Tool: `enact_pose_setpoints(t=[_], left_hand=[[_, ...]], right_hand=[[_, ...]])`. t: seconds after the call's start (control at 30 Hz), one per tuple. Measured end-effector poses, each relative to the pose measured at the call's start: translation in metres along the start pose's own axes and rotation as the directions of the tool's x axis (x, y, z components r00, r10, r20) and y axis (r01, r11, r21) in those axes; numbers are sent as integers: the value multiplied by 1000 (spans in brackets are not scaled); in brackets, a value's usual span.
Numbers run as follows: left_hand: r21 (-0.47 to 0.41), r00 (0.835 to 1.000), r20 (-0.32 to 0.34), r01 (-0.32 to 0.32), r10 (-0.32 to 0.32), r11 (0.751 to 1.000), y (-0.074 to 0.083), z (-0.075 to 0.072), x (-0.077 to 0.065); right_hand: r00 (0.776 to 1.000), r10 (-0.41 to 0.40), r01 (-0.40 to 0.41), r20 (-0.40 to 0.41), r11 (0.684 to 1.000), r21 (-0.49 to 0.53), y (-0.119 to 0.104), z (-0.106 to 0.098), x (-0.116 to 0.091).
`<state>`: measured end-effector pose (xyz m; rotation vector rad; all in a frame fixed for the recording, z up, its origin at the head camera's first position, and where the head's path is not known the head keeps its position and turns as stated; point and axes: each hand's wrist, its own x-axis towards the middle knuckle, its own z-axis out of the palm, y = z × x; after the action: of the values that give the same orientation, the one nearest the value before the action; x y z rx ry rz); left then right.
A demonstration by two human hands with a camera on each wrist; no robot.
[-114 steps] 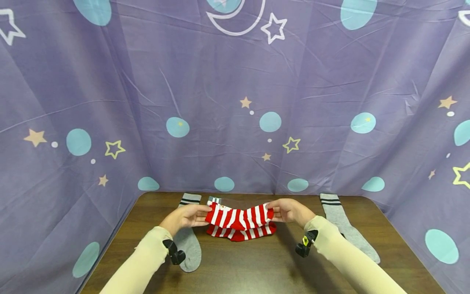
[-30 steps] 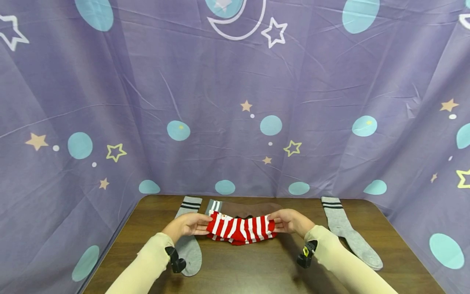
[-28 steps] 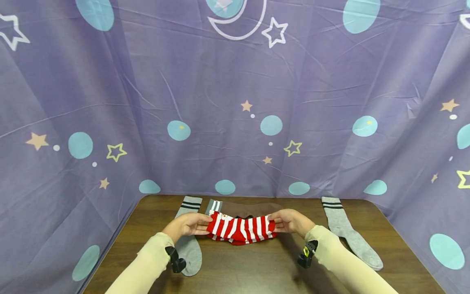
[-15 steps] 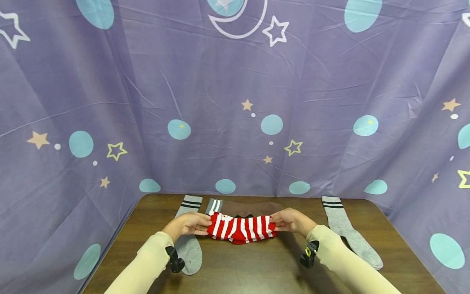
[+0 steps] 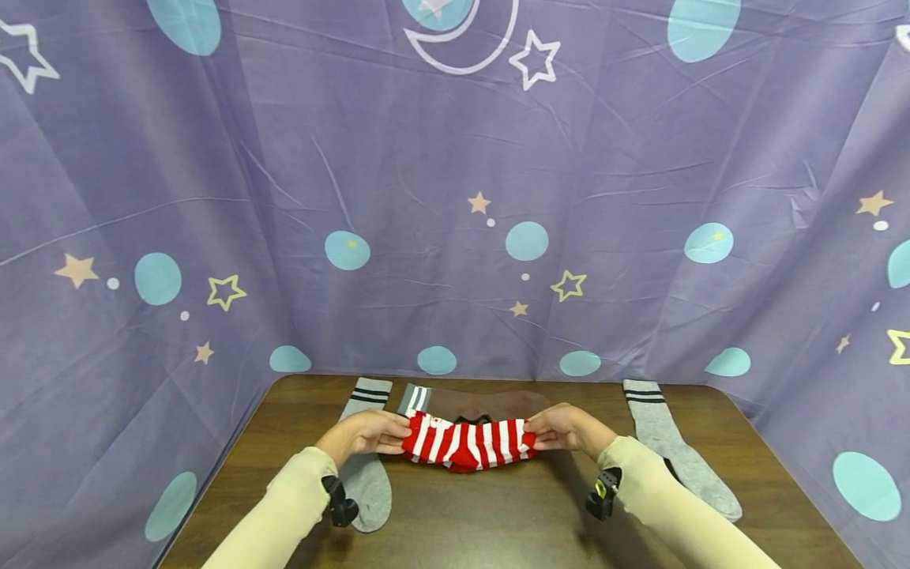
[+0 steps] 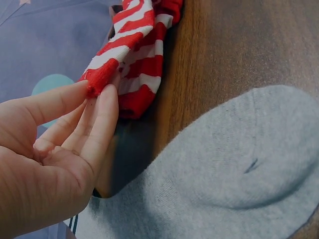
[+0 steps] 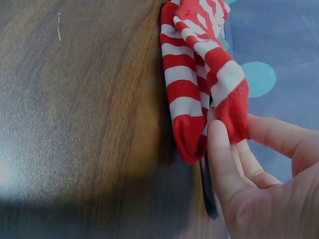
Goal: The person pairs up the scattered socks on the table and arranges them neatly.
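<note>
A red and white striped sock (image 5: 475, 444) is stretched sideways between my two hands, its middle sagging. At its left end my left hand (image 5: 364, 435) pinches the red edge between thumb and fingers. My right hand (image 5: 569, 429) pinches the opposite red end the same way. In the wrist views a second striped sock (image 7: 182, 84) lies just below the held one, on the side toward me; the head view shows almost none of it. Beneath my left wrist is a grey sock (image 6: 239, 149) with black cuff stripes.
Behind the striped socks lies a brown sock (image 5: 490, 403) with a grey, white-striped cuff. Another grey sock (image 5: 682, 454) lies at the right, partly behind my right forearm. A purple patterned curtain (image 5: 441, 182) stands along the table's (image 5: 469, 529) back edge.
Since the earliest frame, the held sock has come down over the other striped sock, covering most of it, and more of the brown sock shows. Lately my right hand has shifted slightly right.
</note>
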<state>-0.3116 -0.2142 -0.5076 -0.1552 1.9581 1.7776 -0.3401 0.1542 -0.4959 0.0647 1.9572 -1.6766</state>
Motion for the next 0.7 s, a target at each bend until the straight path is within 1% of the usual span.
enact_pose_setpoints(t=[0.2, 0.37, 0.7], left_hand=[[6, 1000, -1, 5, -5, 1000, 1, 1, 0], [15, 1000, -22, 10, -10, 1000, 1, 1, 1], [24, 997, -80, 21, -19, 1000, 0, 5, 1]], right_hand=[[1000, 0, 0, -8, 1000, -17, 1, -1, -1], [1000, 2, -2, -14, 999, -34, 2, -1, 0], [997, -57, 53, -48, 995, -83, 6, 0, 2]])
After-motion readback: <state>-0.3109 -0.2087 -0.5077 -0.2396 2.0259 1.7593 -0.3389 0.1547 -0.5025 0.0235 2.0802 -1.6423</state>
